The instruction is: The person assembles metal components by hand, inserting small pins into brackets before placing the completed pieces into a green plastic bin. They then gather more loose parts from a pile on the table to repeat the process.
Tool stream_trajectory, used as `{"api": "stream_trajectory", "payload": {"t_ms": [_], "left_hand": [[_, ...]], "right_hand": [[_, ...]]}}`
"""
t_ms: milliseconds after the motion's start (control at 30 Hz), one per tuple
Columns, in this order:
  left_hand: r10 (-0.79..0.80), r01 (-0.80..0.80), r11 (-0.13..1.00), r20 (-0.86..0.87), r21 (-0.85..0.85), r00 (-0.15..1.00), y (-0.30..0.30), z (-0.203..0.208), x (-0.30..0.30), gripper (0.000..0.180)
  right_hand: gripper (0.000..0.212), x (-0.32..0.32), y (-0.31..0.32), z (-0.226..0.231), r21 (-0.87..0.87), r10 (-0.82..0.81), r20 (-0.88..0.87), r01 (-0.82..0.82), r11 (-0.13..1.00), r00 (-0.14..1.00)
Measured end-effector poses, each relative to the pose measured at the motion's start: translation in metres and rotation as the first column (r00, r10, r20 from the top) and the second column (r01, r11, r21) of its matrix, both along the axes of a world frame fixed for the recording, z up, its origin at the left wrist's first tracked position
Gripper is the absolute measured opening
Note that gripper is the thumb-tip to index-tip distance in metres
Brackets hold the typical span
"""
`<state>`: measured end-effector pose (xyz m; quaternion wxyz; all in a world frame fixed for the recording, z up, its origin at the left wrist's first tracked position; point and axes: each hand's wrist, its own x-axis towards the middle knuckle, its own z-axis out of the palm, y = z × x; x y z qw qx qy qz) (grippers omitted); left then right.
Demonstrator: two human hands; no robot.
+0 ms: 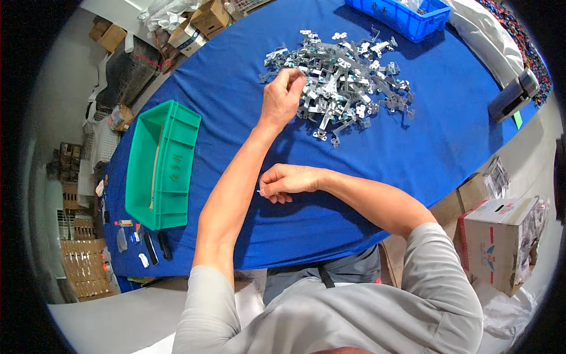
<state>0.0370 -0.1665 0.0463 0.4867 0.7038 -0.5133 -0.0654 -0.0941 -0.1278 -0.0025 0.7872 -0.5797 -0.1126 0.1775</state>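
A heap of small silvery metal brackets [339, 79] lies on the blue cloth at the far middle. At its left edge is my left hand [282, 100], thumb and fingers curled together; whatever they hold is hidden. Closer to me, low over the cloth, my right hand [290, 180] is closed with the thumb against the fingers. A small metal piece [258, 192] pokes out from its pinch, mostly covered by the fingertips. My left forearm runs up past the right hand toward the heap.
A green plastic bin [190, 156] stands on the left of the blue-covered table [442, 171], with small tools [151, 248] in front of it. A blue crate [407, 20] sits at the far edge. A dark cylinder [513, 97] is at the right edge; a white carton [492, 239] is beyond the table.
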Motion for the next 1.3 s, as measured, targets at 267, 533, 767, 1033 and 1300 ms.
{"api": "stream_trajectory", "payload": {"t_ms": [267, 533, 767, 1033, 1300], "left_hand": [[0.065, -0.162, 0.973, -0.481, -0.163, 0.874, 0.027, -0.011, 0.01, 0.026], [0.014, -0.047, 0.997, -0.513, -0.053, 0.859, 0.038, -0.021, 0.005, 0.011], [-0.179, -0.086, 0.945, -0.72, -0.315, 0.67, 0.014, 0.04, -0.022, 0.006], [-0.295, -0.091, 0.905, -0.769, -0.415, 0.567, 0.028, 0.05, -0.009, 0.013], [-0.163, -0.138, 0.934, -0.735, -0.331, 0.658, 0.115, 0.058, 0.004, 0.02]], "right_hand": [[0.024, 0.0, -0.001, 0.003, -0.031, 0.01, 0.014, -0.009, 0.999, 1.0], [0.019, 0.001, 0.001, 0.0, -0.016, -0.014, 0.021, 0.015, 1.0, 1.0], [0.021, 0.0, 0.001, -0.003, -0.068, 0.01, 0.039, -0.007, 0.998, 0.999], [0.025, 0.0, 0.001, 0.0, -0.062, -0.005, 0.046, 0.008, 0.998, 0.999], [0.021, -0.004, -0.002, 0.001, -0.065, -0.006, 0.06, 0.01, 0.998, 0.998]]}}
